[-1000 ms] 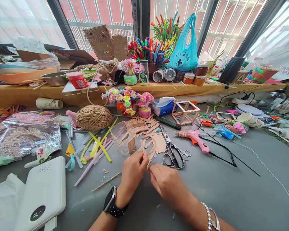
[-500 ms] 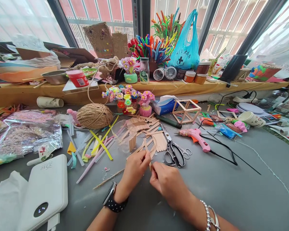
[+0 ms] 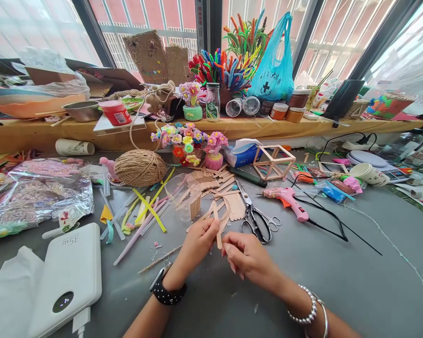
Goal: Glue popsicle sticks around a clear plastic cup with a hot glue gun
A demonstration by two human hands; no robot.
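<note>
My left hand (image 3: 196,245) is closed on a wooden craft stick (image 3: 217,226), pinching it upright just above the grey table (image 3: 320,272). My right hand (image 3: 246,257) sits close beside it with fingers loosely curled; its fingertips are near the stick's lower end and nothing shows in them. A heap of wooden sticks (image 3: 220,195) lies right behind both hands. Black-handled scissors (image 3: 255,218) lie to the right of the heap. A pink glue gun (image 3: 287,201) with a black cord rests further right.
A ball of twine (image 3: 140,167), a clear cup (image 3: 181,196) and coloured strips (image 3: 146,211) lie at left. A white power bank (image 3: 65,277) sits front left. Small flower pots (image 3: 197,150), a wooden stick frame (image 3: 272,162) and a cluttered wooden shelf (image 3: 204,129) stand behind.
Both hands lifted slightly away from me. The stick now stands more upright in my left hand, and my right hand's fingers have come off it and opened somewhat.
</note>
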